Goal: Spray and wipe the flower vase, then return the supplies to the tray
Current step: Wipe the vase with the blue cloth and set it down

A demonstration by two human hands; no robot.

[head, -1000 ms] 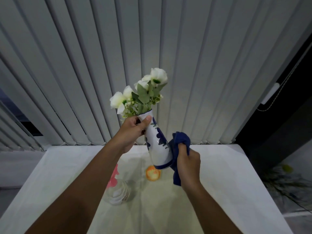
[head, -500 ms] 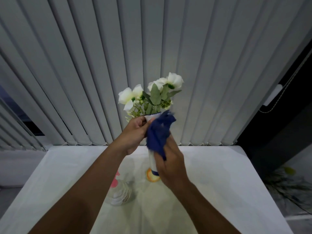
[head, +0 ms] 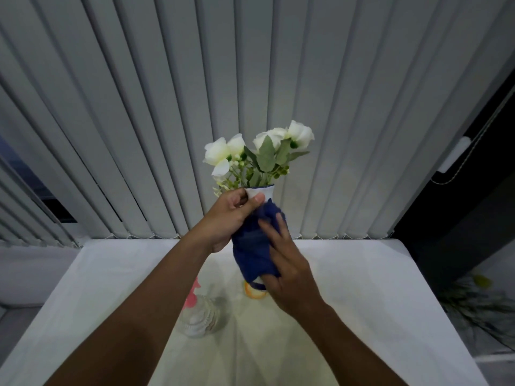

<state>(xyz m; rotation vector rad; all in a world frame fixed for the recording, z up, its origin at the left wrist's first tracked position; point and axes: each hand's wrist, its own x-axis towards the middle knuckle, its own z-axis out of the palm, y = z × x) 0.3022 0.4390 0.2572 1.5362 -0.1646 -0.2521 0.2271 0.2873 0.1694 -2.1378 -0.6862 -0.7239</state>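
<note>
A white vase (head: 262, 191) with a blue rim and white flowers (head: 259, 151) is held up above the table, nearly upright. My left hand (head: 231, 218) grips its neck from the left. A dark blue cloth (head: 252, 246) is wrapped over the vase's body, hiding most of it. My right hand (head: 284, 260) presses the cloth flat against the vase, fingers spread. Only the neck and a bit of the blue-banded base (head: 257, 285) show. A clear spray bottle (head: 202, 316) with a pink trigger stands on the table below my left forearm.
A white cloth-covered table (head: 362, 288) lies below, with a small orange object (head: 255, 294) under the vase. Vertical blinds (head: 167, 107) hang close behind. A dark gap and floor with foliage lie to the right of the table edge.
My right hand slid the cloth up from the vase's base to its neck, then down over the body. The vase has been tilted more upright.
</note>
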